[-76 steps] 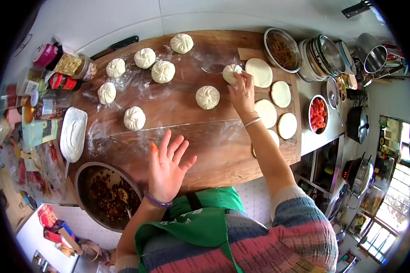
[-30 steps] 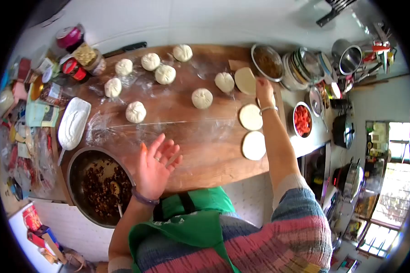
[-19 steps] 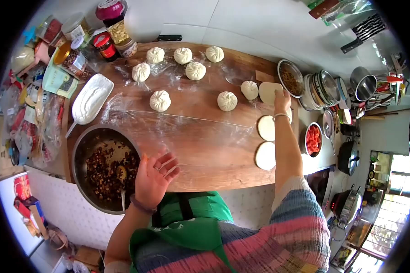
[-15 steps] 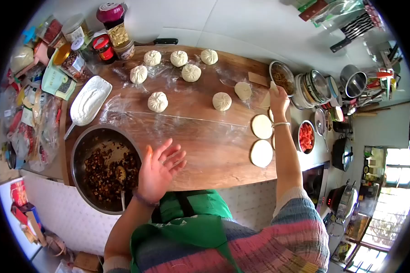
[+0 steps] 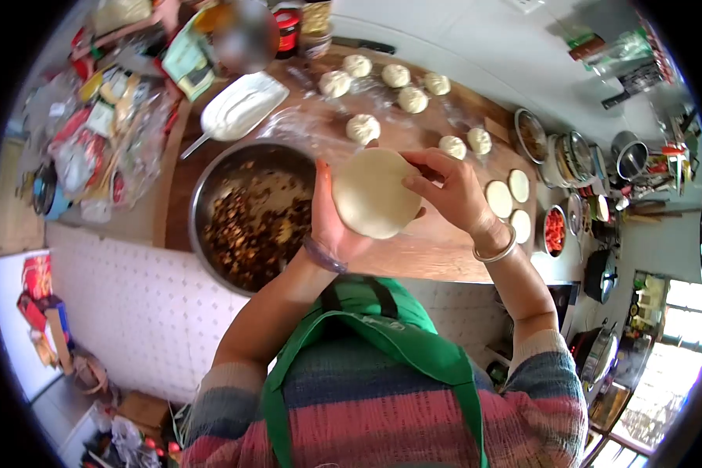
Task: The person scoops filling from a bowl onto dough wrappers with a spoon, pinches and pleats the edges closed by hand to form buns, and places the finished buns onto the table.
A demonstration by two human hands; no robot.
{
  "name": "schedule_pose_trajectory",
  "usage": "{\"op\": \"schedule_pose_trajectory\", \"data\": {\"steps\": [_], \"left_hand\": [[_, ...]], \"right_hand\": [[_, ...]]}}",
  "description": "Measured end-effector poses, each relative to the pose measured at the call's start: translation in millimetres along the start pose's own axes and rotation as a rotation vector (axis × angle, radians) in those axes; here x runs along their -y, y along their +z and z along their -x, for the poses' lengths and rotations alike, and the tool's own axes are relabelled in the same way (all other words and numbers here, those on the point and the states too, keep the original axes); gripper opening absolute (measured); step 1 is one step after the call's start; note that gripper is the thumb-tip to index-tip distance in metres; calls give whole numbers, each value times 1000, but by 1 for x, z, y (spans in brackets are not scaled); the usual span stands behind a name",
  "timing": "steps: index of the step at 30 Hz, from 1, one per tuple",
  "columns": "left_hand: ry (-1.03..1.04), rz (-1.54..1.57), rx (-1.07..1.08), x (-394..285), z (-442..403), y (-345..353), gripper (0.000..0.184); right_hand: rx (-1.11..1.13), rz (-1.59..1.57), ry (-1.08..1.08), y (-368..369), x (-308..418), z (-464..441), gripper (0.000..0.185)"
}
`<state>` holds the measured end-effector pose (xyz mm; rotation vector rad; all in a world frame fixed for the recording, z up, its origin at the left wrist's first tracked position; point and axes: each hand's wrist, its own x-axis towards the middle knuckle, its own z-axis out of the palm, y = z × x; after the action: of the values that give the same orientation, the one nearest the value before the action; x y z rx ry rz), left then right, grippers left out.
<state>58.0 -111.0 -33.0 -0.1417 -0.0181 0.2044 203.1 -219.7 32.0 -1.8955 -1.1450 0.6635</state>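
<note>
Dough (image 5: 375, 195), one flat pale round, sits raised above the counter (image 5: 437, 259) on our left hand (image 5: 334, 232): we hold those fingers spread open beneath it, thumb upright along its left edge, fingertips showing past the far side. With our right hand (image 5: 454, 191) we pinch its upper right edge between thumb and forefinger. Just left of our left wrist stands the filling bowl (image 5: 265, 156), close to the front edge. We have bare wood below our right hand; eight pleated buns (image 5: 363, 129) lie beyond, three flat rounds (image 5: 498, 199) to the right
</note>
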Motion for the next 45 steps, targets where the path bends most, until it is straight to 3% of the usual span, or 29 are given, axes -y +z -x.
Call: {"op": "schedule_pose_trajectory", "data": {"steps": [4,6,8,9,12,15,21,23,26,29,33,38,42,45], "left_hand": [[151,-129,-14,-53,57,-7,82],[272,-221,-22,-83,96,4,83],[394,-260,-76,-112,134,11,82],[457,-326,-47,-127,150,7,82],[713,-569,-392,-148,188,23,81],[812,-497,-401,-160,213,20,79],[756,-383,-156,-169,235,3,81],[768,-364,-192,-168,236,2,81],[777,-337,-225,-166,239,3,81],[755,-304,-156,-169,245,-3,81],[739,-301,-49,-172,252,-19,82],[782,-277,-317,-168,245,-35,82],[768,-222,-376,-163,233,-46,83],[764,-212,-395,-163,231,-47,83]], "right_hand": [[-142,294,-257,40,7,-2,34],[60,526,-519,65,-16,7,42],[301,646,-600,96,-27,22,50],[331,630,-620,112,-28,28,50],[455,500,-626,149,-20,30,46],[553,385,-666,174,-11,22,42],[744,542,-796,209,-13,3,24],[814,596,-791,218,-12,-3,12],[834,625,-861,225,-10,-9,9],[695,617,-914,221,-11,-20,8],[334,496,-865,202,-4,-55,9],[-23,280,-637,219,2,-90,12],[253,148,-675,247,-3,-95,15],[473,211,-710,228,4,-79,13]]}}
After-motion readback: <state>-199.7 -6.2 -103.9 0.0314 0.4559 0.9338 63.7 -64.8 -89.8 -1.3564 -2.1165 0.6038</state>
